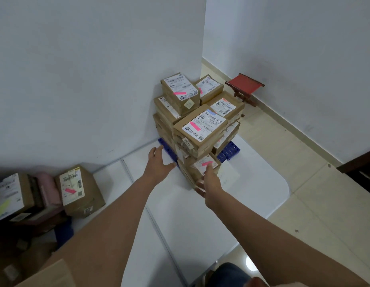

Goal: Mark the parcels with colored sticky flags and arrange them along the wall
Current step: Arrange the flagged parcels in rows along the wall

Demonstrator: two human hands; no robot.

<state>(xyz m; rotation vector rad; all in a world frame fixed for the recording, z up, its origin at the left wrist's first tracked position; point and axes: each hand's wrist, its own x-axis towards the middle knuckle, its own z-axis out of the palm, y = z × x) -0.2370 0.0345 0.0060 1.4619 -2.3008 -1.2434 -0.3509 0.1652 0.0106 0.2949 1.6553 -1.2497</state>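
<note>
A stack of brown cardboard parcels point(198, 129) stands on a blue plastic pallet point(229, 151) against the wall corner. Several carry pink sticky flags on their white labels. At the stack's front bottom sits a low parcel point(202, 165) with a pink flag point(207, 163) on top. My right hand point(209, 183) holds this low parcel at its near end, the forefinger lying on the flag. My left hand point(159, 162) is spread open beside the stack's left side, near the pallet's edge.
A white table point(200, 214) bears the pallet. On the left lie another flagged parcel point(80, 191), a pink bundle and more boxes. A red folding stool point(245, 88) stands on the tiled floor by the far wall.
</note>
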